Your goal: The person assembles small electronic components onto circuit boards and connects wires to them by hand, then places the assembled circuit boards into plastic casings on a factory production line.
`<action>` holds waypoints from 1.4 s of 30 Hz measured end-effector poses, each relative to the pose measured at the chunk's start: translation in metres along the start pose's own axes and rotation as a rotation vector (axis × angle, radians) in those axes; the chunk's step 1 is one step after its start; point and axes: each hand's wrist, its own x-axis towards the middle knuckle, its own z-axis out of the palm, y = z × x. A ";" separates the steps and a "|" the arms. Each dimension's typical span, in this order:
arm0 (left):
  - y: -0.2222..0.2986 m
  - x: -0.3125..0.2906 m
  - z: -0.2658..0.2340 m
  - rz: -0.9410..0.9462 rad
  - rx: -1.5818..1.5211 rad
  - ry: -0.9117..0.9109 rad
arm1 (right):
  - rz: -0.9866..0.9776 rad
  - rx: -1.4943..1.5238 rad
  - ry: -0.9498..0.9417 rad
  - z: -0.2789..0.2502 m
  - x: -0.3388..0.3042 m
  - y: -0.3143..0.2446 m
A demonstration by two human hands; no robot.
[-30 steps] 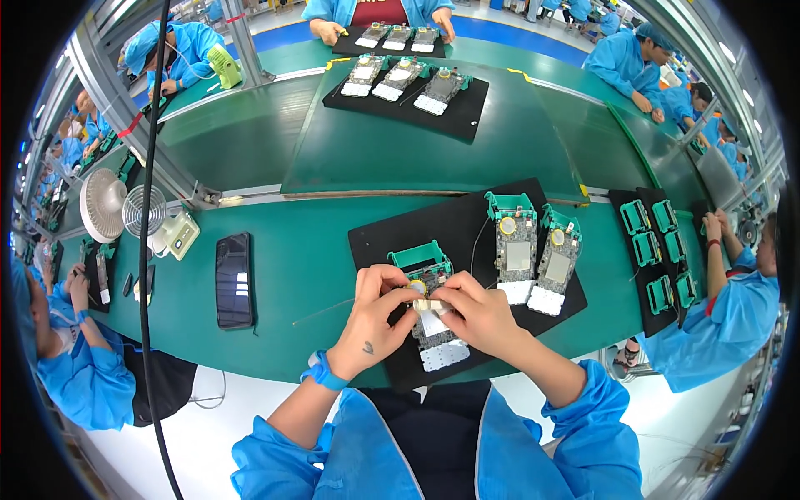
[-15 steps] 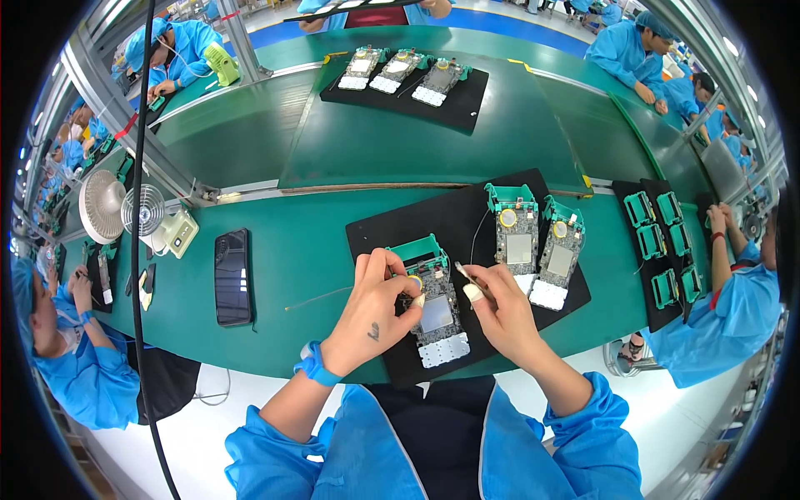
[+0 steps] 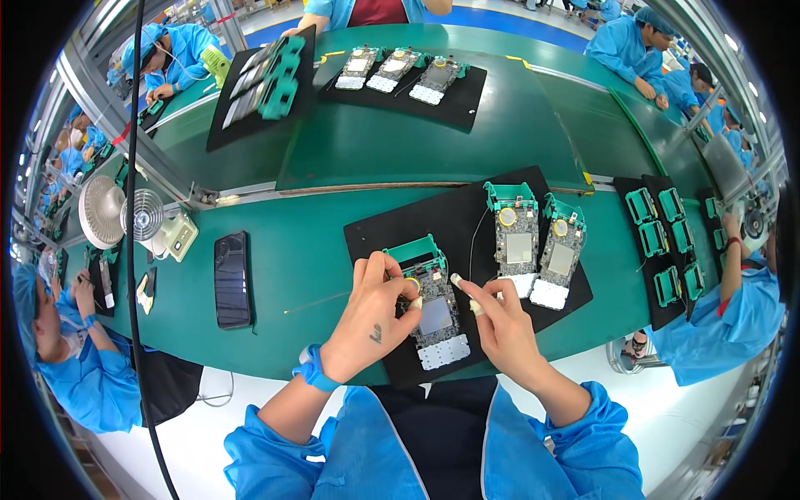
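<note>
A circuit board with a green plastic frame at its far end and a silver plate at its near end lies on a black mat. My left hand is pinched at the board's left edge, beside a round yellow-rimmed part; what its fingertips grip is hidden. A thin wire runs out leftward from beneath this hand. My right hand hovers over the mat just right of the board, fingers apart, pale covers on its index finger and thumb. Two similar boards lie farther right on the mat.
A black phone and a white fan are on the left. Across the bench, another black mat carries three boards. A co-worker holds a tilted tray of green-framed pieces at far left. Green frames fill mats at right.
My right hand's fingers have spread, with the index finger stretched toward the board. My left hand stays nearly still. Across the bench, the co-worker's tray has swung down to the left.
</note>
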 end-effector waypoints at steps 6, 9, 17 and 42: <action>0.000 -0.001 0.001 -0.018 -0.029 0.001 | -0.039 0.058 -0.003 0.003 -0.002 -0.007; 0.002 -0.001 0.002 -0.007 -0.004 0.016 | -0.130 -0.039 -0.010 0.014 -0.005 -0.006; 0.003 -0.004 0.008 -0.023 0.033 0.048 | -0.199 -0.272 0.044 0.031 -0.007 -0.007; 0.048 0.022 -0.009 0.397 0.161 0.616 | 0.319 -0.008 0.353 -0.032 0.053 0.089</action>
